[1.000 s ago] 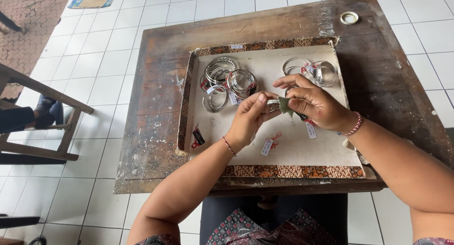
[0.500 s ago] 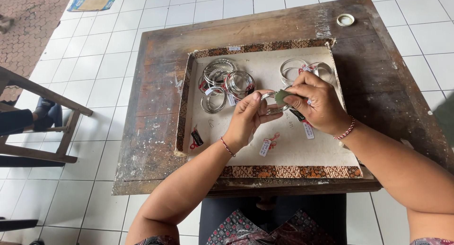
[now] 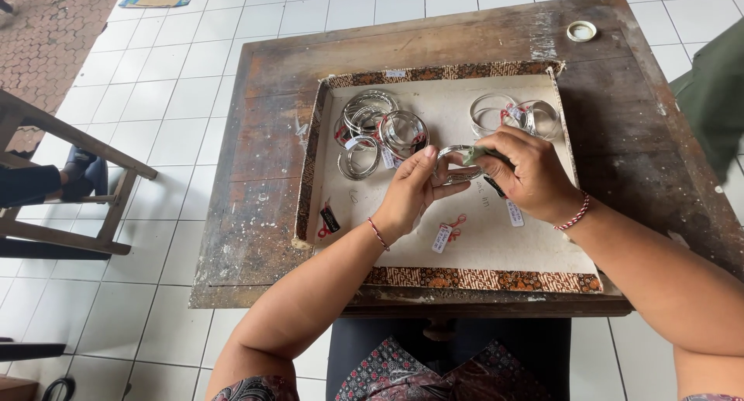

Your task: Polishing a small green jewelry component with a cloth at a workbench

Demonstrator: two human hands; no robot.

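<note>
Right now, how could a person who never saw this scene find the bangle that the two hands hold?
On the wooden table lies a shallow tray with a patterned rim. Above its middle, the left hand and the right hand meet on one silver bangle. Unlike the other bangles lying in piles at the tray's far side, it is lifted between fingers.

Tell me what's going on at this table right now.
A person seated at a worn wooden table holds a silver bangle between both hands: the left hand steadies it while the right hand works at it with a small greenish piece. Below them is a shallow tray with more bangles and small price tags.
</note>
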